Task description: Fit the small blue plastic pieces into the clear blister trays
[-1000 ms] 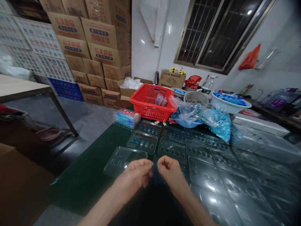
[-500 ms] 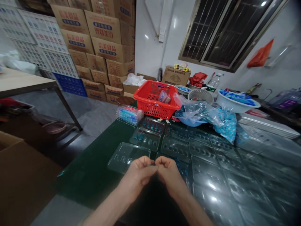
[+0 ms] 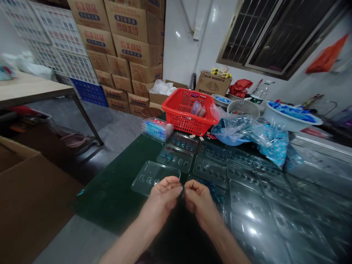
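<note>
My left hand [image 3: 164, 196] and my right hand [image 3: 198, 198] are held close together above the near side of the green table [image 3: 115, 194]. Thumb and fingers of both hands are pinched, and whatever sits between them is too small to name. Just beyond my left hand lies a clear plastic tray [image 3: 145, 170] with moulded hollows. Behind it, another clear tray [image 3: 180, 157] has small blue pieces [image 3: 166, 156] in some hollows. Partly behind my right hand, more loose blue pieces [image 3: 217, 194] lie on a tray.
Rows of clear trays [image 3: 261, 216] cover the table's right side. At the back stand a red basket [image 3: 189, 124], a stack of filled clear packs [image 3: 156, 130], a bag of blue pieces [image 3: 273, 145] and a white basin [image 3: 288, 123]. An open cardboard box [image 3: 33, 190] stands at left.
The view has shifted, so the scene sits a little further right. My hands have moved slightly apart from each other, their fingers still pinched.
</note>
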